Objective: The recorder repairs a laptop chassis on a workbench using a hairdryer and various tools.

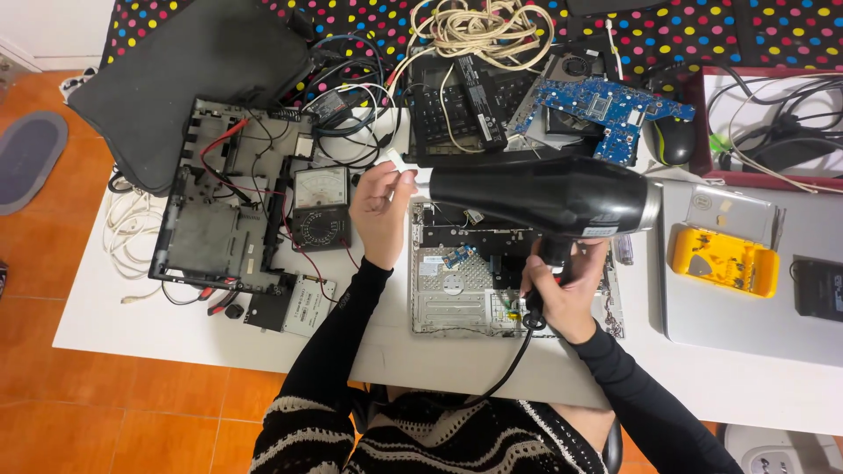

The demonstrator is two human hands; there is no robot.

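My right hand (562,294) grips the handle of a black hair dryer (540,197), whose barrel points left above an opened laptop chassis (457,290). Just in front of the dryer's nozzle, my left hand (379,211) pinches a small white part (395,160) between thumb and fingers. The dryer's black cord (514,360) hangs down toward my body.
An analog multimeter (320,209) and a stripped black laptop base (219,219) lie to the left. A blue circuit board (606,105), a keyboard, coiled cables (479,31) and a mouse (674,140) sit behind. A yellow case (723,261) rests on a silver laptop to the right.
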